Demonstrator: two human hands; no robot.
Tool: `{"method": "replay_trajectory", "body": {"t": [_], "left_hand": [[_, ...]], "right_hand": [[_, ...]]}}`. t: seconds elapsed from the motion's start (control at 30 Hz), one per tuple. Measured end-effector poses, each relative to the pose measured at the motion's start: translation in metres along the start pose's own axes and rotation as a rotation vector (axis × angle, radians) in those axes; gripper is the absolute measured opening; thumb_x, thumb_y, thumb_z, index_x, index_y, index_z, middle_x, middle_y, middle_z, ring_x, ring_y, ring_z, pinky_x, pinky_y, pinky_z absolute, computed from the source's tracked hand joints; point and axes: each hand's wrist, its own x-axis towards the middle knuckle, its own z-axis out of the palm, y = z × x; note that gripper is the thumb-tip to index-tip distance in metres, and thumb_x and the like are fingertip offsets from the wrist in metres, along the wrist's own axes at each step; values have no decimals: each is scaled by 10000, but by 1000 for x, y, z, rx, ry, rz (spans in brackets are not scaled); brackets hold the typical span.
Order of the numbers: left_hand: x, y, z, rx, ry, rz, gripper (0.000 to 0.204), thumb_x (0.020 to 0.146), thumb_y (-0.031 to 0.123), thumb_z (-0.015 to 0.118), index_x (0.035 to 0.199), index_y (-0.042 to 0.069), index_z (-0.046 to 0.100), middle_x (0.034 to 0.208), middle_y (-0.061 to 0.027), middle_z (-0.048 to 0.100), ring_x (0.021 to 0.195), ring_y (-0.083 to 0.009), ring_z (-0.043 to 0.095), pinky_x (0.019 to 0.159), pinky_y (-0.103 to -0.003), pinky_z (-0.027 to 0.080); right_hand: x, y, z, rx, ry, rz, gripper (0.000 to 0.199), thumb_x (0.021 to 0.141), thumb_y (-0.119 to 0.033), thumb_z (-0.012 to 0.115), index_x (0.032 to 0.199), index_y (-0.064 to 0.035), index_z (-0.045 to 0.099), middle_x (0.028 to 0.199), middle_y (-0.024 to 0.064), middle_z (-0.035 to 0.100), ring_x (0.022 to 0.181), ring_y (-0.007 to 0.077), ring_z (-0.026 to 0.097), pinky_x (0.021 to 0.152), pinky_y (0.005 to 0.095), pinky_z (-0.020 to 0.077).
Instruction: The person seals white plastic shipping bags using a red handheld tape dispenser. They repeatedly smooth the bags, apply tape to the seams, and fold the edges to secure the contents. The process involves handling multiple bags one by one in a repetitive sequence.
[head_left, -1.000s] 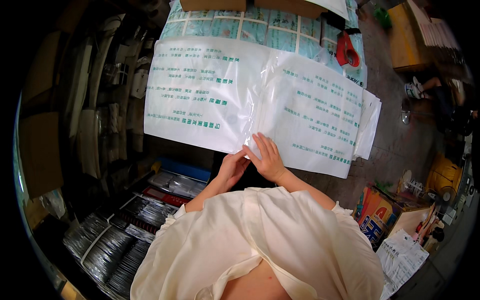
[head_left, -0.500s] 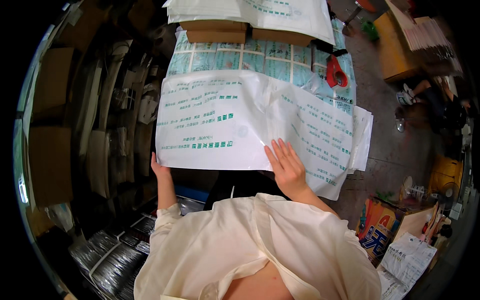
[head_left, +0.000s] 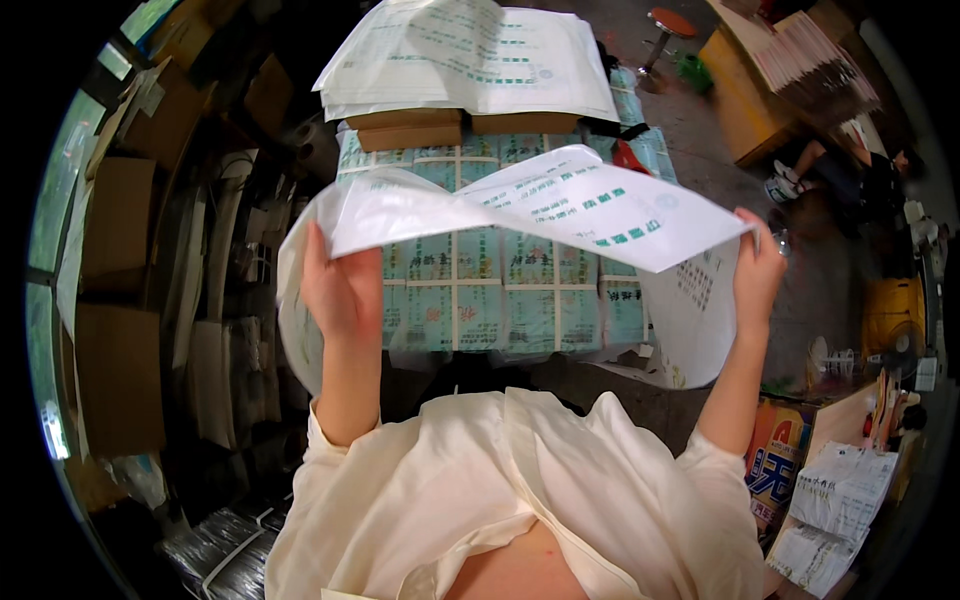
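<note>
A large white sheet with green print (head_left: 640, 215) hangs curved in the air between my hands, its middle sagging and its ends bending down. My left hand (head_left: 342, 290) is closed on its left end, thumb on the near side. At the right end, my right hand (head_left: 760, 265) grips the sheet's edge; some fingertips are hidden. Below it lie rows of green wrapped paper packs (head_left: 480, 275) bound with white straps. A pile of similar white sheets (head_left: 545, 65) rests on brown cardboard boxes (head_left: 405, 136) at the far side. A red tape dispenser (head_left: 627, 157) is partly hidden behind the raised sheet.
Shelving with brown cardboard (head_left: 118, 215) lines the left. A black wrapped bundle (head_left: 222, 552) lies lower left. At right are a colourful printed carton (head_left: 775, 465), a fan (head_left: 905, 342) and a seated person (head_left: 850, 185). A red-topped stool (head_left: 672, 22) stands farther back.
The sheet lay spread over the green packs and is now lifted and curved. My right hand went from its near edge to its right end; my left hand rose. More of the packs shows beneath.
</note>
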Motion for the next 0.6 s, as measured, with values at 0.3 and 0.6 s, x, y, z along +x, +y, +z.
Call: {"method": "replay_trajectory", "body": {"t": [0.3,0.6], "left_hand": [[-57,-48,43,-122,-55,35,464,1043,281,315,1390,-20,379,1406,-167,469,1305,-306,444,1126,-470,324],[-134,-106,-101,287,136,-1414,357,996,372,452,1055,42,574,973,-127,625,838,-230,591,752,-357,491]], "right_hand": [[39,18,-74,294,404,-74,320,1000,-194,537,1202,41,621,1116,85,699,1021,144,638,902,275,484],[1,8,-57,108,382,-570,302,992,-129,501,1186,75,610,1110,180,688,1018,286,677,892,352,530]]}}
